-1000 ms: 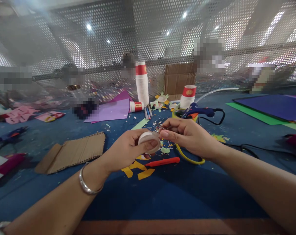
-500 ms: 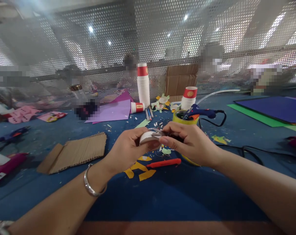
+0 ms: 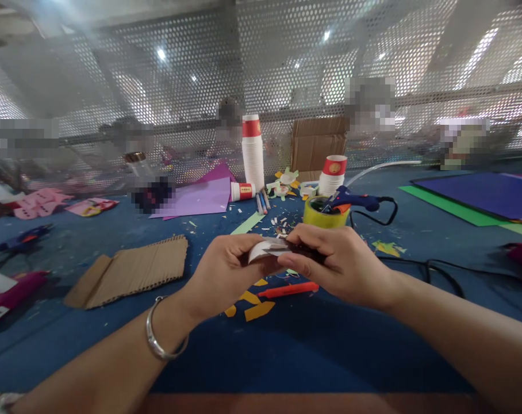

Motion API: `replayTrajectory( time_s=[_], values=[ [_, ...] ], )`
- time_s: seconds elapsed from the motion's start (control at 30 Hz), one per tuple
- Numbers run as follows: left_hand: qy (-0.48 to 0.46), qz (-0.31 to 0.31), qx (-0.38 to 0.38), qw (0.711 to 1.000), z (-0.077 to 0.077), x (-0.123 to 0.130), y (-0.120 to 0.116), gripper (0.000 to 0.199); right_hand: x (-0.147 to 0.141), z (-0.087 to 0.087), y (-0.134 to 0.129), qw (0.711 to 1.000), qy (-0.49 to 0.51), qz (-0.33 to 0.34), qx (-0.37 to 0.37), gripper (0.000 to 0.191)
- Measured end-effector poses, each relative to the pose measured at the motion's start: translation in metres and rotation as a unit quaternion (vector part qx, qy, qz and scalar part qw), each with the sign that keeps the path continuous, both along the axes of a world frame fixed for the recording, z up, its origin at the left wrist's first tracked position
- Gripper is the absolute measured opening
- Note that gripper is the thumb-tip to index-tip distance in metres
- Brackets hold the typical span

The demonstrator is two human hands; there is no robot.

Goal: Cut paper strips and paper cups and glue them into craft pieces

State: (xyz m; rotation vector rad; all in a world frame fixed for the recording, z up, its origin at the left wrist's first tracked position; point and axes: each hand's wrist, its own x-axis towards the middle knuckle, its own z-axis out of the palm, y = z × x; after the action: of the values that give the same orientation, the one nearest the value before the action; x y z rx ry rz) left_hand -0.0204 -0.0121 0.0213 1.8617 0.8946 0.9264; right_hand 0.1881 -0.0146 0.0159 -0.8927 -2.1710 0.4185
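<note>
Over the middle of the table my left hand [image 3: 229,270] is closed, pinching a curved white paper piece [image 3: 260,250] that looks like part of a paper cup. My right hand [image 3: 336,261] is closed around scissors [image 3: 279,246]; their grey blades lie at the edge of the white piece. The dark handles are mostly hidden by my fingers. Beneath my hands lie an orange-red pen-shaped tool [image 3: 289,290] and yellow paper scraps [image 3: 260,311]. Just behind my right hand stands a roll of yellow tape [image 3: 325,217] with a blue glue gun [image 3: 353,199] resting on it.
Corrugated cardboard [image 3: 142,267] lies at left. Behind are a tall paper cup stack [image 3: 253,161], a shorter stack [image 3: 332,175], markers [image 3: 263,202] and purple paper [image 3: 204,198]. A black cable [image 3: 442,263] crosses the right side. Perforated metal [image 3: 269,69] backs the table.
Both hands have dropped slightly in view, still holding the white piece and the scissors. The white piece has tilted a little, and the blades lie flatter across it.
</note>
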Motion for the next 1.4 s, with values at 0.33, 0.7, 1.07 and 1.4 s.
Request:
replayTrajectory(
  time_s=[0.33, 0.7, 1.07, 1.4],
  values=[
    [0.012, -0.003, -0.012, 1.000, 0.002, 0.000, 0.001, 0.015, 0.000, 0.000, 0.002, 0.999, -0.005, 0.009, 0.034, 0.035],
    [-0.004, -0.031, -0.054, 0.998, 0.002, 0.000, 0.005, 0.020, 0.002, -0.001, 0.005, 0.999, -0.029, 0.004, 0.016, 0.039],
    [0.003, -0.001, -0.100, 0.995, 0.003, -0.004, 0.011, 0.022, 0.003, 0.000, 0.013, 0.994, 0.047, -0.074, -0.060, 0.041],
    [-0.060, -0.010, -0.117, 0.991, 0.001, -0.003, 0.013, 0.034, 0.000, -0.010, 0.023, 0.950, 0.176, 0.016, -0.259, 0.046]
  ],
)
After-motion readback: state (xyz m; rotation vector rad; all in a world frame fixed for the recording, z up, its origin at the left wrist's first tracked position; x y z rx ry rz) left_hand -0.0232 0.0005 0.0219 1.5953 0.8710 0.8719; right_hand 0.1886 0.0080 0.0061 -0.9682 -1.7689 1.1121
